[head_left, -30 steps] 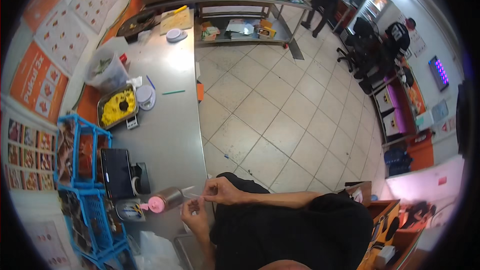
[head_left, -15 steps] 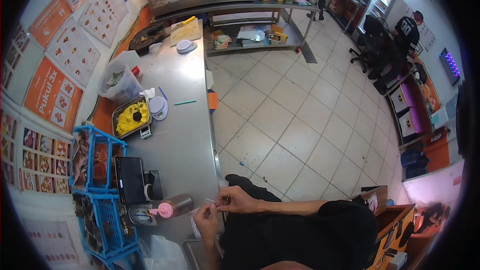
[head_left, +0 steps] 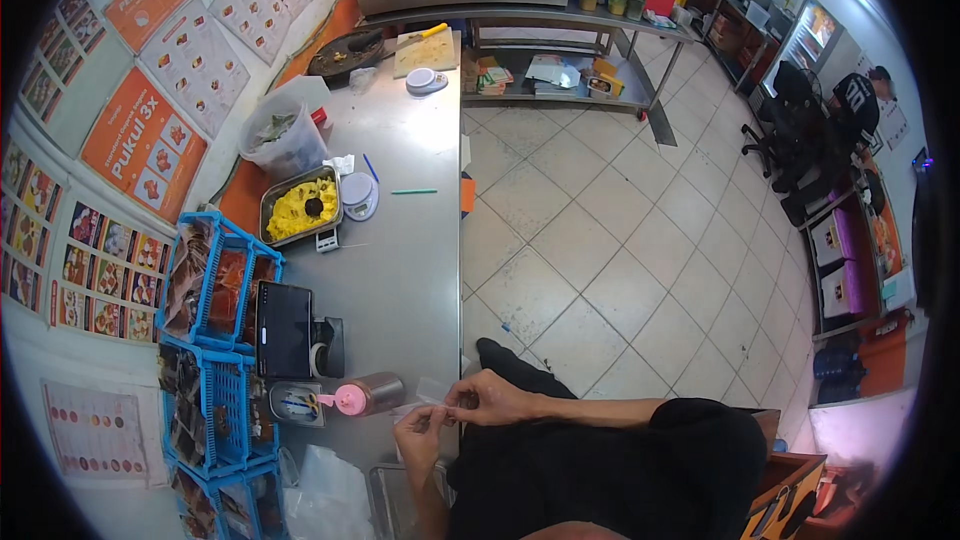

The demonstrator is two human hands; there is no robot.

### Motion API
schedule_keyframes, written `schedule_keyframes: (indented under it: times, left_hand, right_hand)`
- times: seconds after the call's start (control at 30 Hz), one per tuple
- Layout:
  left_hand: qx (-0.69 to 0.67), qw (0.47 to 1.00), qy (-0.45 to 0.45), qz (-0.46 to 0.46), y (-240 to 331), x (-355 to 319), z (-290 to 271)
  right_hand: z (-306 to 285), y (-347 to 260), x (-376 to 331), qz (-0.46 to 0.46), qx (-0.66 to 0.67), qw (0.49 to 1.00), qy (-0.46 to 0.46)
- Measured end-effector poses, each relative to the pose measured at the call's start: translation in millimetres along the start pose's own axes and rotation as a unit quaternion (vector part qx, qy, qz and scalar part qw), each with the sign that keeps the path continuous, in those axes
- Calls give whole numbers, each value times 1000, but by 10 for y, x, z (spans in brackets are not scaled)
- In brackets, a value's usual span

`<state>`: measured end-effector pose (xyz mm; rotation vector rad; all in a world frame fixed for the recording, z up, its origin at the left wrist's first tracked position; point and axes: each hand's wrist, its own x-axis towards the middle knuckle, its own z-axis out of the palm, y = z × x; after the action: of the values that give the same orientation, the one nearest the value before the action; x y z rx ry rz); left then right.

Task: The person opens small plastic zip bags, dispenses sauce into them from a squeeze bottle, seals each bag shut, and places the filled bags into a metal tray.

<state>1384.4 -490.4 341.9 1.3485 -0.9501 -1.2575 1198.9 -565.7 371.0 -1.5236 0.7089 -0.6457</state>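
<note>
My left hand (head_left: 421, 427) and my right hand (head_left: 484, 403) meet over the near end of a steel counter (head_left: 410, 240). Between their fingertips they pinch a small clear plastic piece (head_left: 432, 392), too small to make out further. A metal shaker with a pink lid (head_left: 365, 395) lies on its side just left of my left hand. My right forearm reaches in from a black sleeve at the lower right.
Blue baskets (head_left: 215, 285) of packets line the counter's left edge, beside a dark tablet (head_left: 284, 329). Farther along the counter are a tray of yellow food (head_left: 297, 208), a small white scale (head_left: 358, 194), a green straw (head_left: 413, 191) and a bagged bin (head_left: 280, 132). A person in black (head_left: 858, 105) sits at far right.
The view has shifted, so the counter and hands sit lower and nearer the middle. Both hands stay together on the clear piece; the shaker has not moved.
</note>
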Motion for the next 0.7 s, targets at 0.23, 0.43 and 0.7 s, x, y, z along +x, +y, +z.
schedule_keyframes:
  times: [0.23, 0.43, 0.7]
  left_hand:
    - [-22, 999, -20, -34, 47, 295, 120]
    - [168, 982, -88, -10, 358, 876, 613]
    - [185, 965, -182, -47, 429, 2437, 1566]
  right_hand:
    - [-335, 115, 177, 110, 85, 989, -49]
    - [-761, 174, 381, 62, -135, 983, -103]
    - [-2244, 320, 831, 93, -64, 992, 55]
